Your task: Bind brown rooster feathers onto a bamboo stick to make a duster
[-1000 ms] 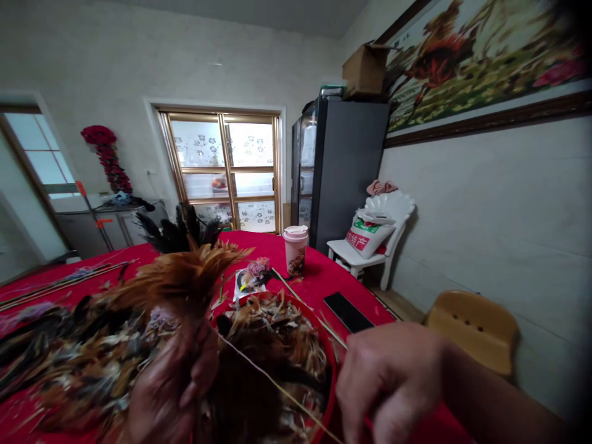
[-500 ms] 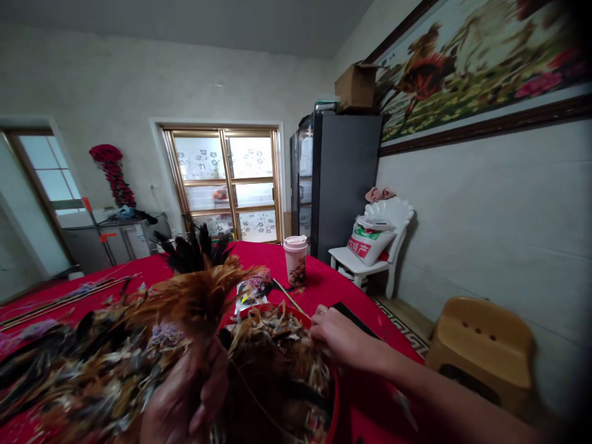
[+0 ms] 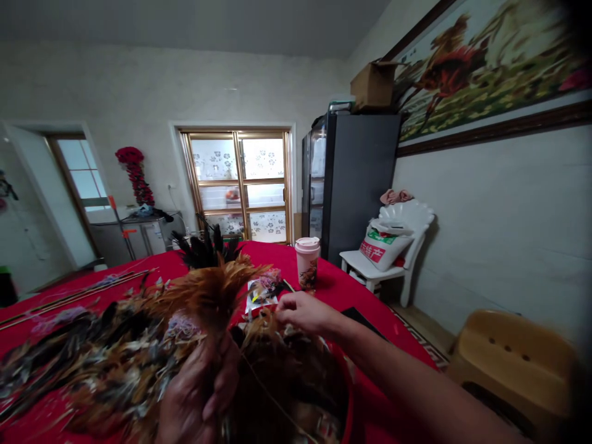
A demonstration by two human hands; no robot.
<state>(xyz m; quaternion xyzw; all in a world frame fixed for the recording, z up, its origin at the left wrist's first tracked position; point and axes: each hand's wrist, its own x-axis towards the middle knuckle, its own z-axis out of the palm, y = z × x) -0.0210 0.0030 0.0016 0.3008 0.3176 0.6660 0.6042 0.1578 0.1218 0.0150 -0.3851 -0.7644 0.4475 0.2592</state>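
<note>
My left hand (image 3: 198,388) is wrapped round the lower end of a feather duster (image 3: 215,287), with brown feathers spreading below a black feather tip. A thin string (image 3: 271,394) runs from beside this hand down to the right. My right hand (image 3: 308,311) hovers over the far side of a red basin (image 3: 348,394) full of loose feathers (image 3: 300,370). Its fingers are pinched together at light brown feathers; whether any are between them is too blurred to tell. To the left, a wide heap of feathers (image 3: 120,357) lies on the red tablecloth.
Beyond the basin stand a lidded cup (image 3: 308,262) and a small plastic packet (image 3: 259,297) beside pinkish string. Thin sticks (image 3: 92,290) lie at the table's left. A white chair (image 3: 370,262) with a sack and a brown plastic stool (image 3: 513,364) are on the right.
My right hand has moved left from the basin's far right rim to above the feathers. The left hand still holds the duster. The whole view has shifted slightly.
</note>
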